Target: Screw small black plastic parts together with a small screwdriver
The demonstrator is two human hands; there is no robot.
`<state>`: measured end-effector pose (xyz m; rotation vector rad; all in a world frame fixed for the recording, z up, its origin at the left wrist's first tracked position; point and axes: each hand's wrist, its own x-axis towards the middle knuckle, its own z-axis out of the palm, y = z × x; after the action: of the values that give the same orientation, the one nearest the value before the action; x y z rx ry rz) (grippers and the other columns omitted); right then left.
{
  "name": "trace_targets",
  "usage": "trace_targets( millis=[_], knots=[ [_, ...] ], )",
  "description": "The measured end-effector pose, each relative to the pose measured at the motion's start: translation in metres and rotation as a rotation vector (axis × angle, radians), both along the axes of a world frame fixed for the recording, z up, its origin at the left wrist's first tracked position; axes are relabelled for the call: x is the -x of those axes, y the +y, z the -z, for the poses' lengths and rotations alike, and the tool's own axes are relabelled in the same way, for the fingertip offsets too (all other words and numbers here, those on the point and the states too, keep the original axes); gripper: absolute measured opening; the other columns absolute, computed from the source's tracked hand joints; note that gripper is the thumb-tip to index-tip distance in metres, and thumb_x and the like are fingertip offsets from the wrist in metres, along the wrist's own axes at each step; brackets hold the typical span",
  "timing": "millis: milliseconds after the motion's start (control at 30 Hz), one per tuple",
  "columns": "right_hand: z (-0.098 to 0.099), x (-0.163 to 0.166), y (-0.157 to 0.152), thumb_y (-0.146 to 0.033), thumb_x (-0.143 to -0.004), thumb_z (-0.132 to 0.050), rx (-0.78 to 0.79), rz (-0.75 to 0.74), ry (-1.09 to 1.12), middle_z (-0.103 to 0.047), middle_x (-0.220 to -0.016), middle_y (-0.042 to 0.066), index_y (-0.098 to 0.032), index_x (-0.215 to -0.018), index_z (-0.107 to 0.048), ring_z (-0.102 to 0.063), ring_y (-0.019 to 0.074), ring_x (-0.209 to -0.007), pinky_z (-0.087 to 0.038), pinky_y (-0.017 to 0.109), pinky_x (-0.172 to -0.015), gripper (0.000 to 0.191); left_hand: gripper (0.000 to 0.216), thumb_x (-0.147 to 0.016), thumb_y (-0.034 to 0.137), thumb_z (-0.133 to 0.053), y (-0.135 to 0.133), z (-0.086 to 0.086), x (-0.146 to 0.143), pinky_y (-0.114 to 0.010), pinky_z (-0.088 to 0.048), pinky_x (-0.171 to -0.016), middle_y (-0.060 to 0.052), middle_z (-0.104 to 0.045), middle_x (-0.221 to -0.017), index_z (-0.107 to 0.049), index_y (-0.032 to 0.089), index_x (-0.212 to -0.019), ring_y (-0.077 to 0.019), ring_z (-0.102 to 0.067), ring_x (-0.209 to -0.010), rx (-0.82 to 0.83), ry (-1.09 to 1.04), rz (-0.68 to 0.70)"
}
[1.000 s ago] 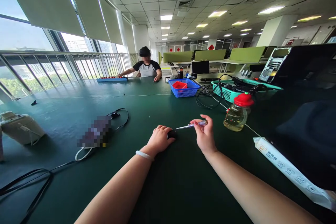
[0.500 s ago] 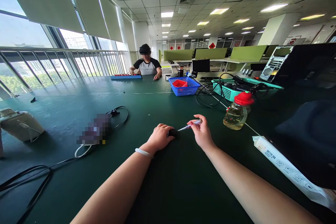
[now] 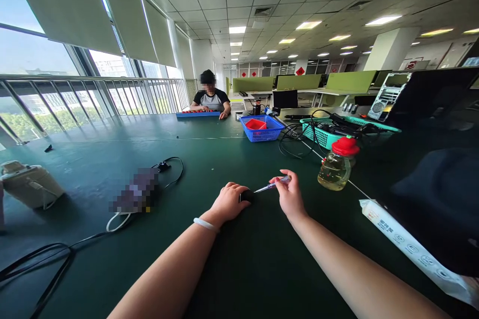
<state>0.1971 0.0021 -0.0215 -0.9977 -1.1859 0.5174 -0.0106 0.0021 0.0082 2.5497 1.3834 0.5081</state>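
My left hand (image 3: 231,203), with a white band on its wrist, is closed around a small black rounded object (image 3: 246,196) on the dark green table. Its fingers hide part of that object, so its kind does not show. A slim screwdriver (image 3: 268,187) with a clear, purplish handle is pinched in my right hand (image 3: 291,194). The shaft points left and slightly down, and its tip meets the right side of the black object.
A bottle with a red lid (image 3: 337,164) stands right of my hands, near a white packet (image 3: 407,246). Beyond are a blue basket (image 3: 262,134) and a green basket (image 3: 318,134) with cables. Black cables (image 3: 63,249) lie left. Across the table, a person (image 3: 210,97) handles a blue tray (image 3: 198,115).
The view has tilted up slightly. My left hand keeps its hold, and the screwdriver stays against the black object while my right fingers shift a little. The person's blue tray has moved right.
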Motion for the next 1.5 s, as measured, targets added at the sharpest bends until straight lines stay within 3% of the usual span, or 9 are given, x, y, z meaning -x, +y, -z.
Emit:
trace_targets(
  millis=[200, 500, 733, 867, 1133, 1267, 1500],
  knots=[
    [-0.005, 0.004, -0.009, -0.034, -0.094, -0.049, -0.105, 0.073, -0.086, -0.067, -0.082, 0.002, -0.024, -0.116, -0.041, -0.068, 0.0194, -0.076, -0.056, 0.039, -0.074, 0.026, 0.038, -0.083, 0.036, -0.069, 0.001, 0.001, 0.0, -0.043, -0.044, -0.104, -0.006, -0.072, -0.117, -0.068, 0.023, -0.119, -0.0287, -0.056, -0.118, -0.006, 0.007, -0.005],
    [-0.022, 0.012, -0.027, -0.026, -0.098, -0.045, -0.165, -0.114, -0.465, -0.067, -0.084, 0.002, -0.025, -0.121, -0.044, -0.066, 0.0191, -0.077, -0.056, 0.037, -0.076, 0.023, 0.041, -0.08, 0.037, -0.074, 0.002, 0.0, 0.001, -0.042, -0.045, -0.103, -0.007, -0.072, -0.115, -0.069, 0.023, -0.119, -0.0289, -0.057, -0.116, -0.021, 0.018, -0.009],
    [-0.032, 0.026, -0.045, -0.011, -0.092, -0.043, -0.279, -0.211, -0.723, -0.068, -0.085, 0.003, -0.027, -0.123, -0.051, -0.067, 0.0219, -0.081, -0.055, 0.042, -0.084, 0.036, 0.043, -0.077, 0.039, -0.076, 0.007, 0.006, 0.004, -0.041, -0.045, -0.102, -0.007, -0.073, -0.112, -0.07, 0.022, -0.116, -0.0283, -0.059, -0.113, -0.021, -0.026, 0.003],
    [-0.026, 0.026, -0.044, -0.015, -0.093, -0.045, -0.265, -0.15, -0.672, -0.069, -0.087, 0.005, -0.027, -0.124, -0.05, -0.067, 0.023, -0.082, -0.055, 0.044, -0.084, 0.033, 0.051, -0.074, 0.038, -0.078, 0.01, 0.008, 0.01, -0.041, -0.044, -0.105, -0.006, -0.072, -0.119, -0.068, 0.023, -0.123, -0.0278, -0.058, -0.117, 0.018, -0.052, 0.011],
    [-0.014, 0.013, -0.023, -0.028, -0.096, -0.046, -0.115, 0.027, -0.237, -0.067, -0.082, 0.004, -0.023, -0.117, -0.042, -0.068, 0.0205, -0.076, -0.057, 0.038, -0.073, 0.022, 0.046, -0.077, 0.034, -0.073, 0.006, 0.0, 0.008, -0.039, -0.045, -0.105, -0.005, -0.073, -0.117, -0.07, 0.024, -0.122, -0.0268, -0.059, -0.116, 0.045, -0.047, -0.021],
    [-0.02, 0.015, -0.033, -0.027, -0.098, -0.045, -0.243, -0.004, -0.289, -0.067, -0.085, 0.004, -0.024, -0.118, -0.043, -0.067, 0.0199, -0.079, -0.056, 0.039, -0.077, 0.02, 0.046, -0.077, 0.034, -0.074, 0.007, 0.002, 0.008, -0.038, -0.045, -0.105, -0.005, -0.073, -0.116, -0.069, 0.024, -0.122, -0.0263, -0.059, -0.116, 0.037, -0.044, -0.014],
    [-0.028, 0.027, -0.052, -0.013, -0.095, -0.045, -0.503, -0.225, -0.736, -0.07, -0.092, 0.004, -0.027, -0.119, -0.049, -0.069, 0.023, -0.088, -0.054, 0.049, -0.093, 0.028, 0.044, -0.077, 0.042, -0.076, 0.012, 0.009, 0.01, -0.038, -0.044, -0.103, -0.005, -0.074, -0.113, -0.071, 0.023, -0.117, -0.0259, -0.061, -0.111, 0.004, -0.079, 0.051]
  ],
)
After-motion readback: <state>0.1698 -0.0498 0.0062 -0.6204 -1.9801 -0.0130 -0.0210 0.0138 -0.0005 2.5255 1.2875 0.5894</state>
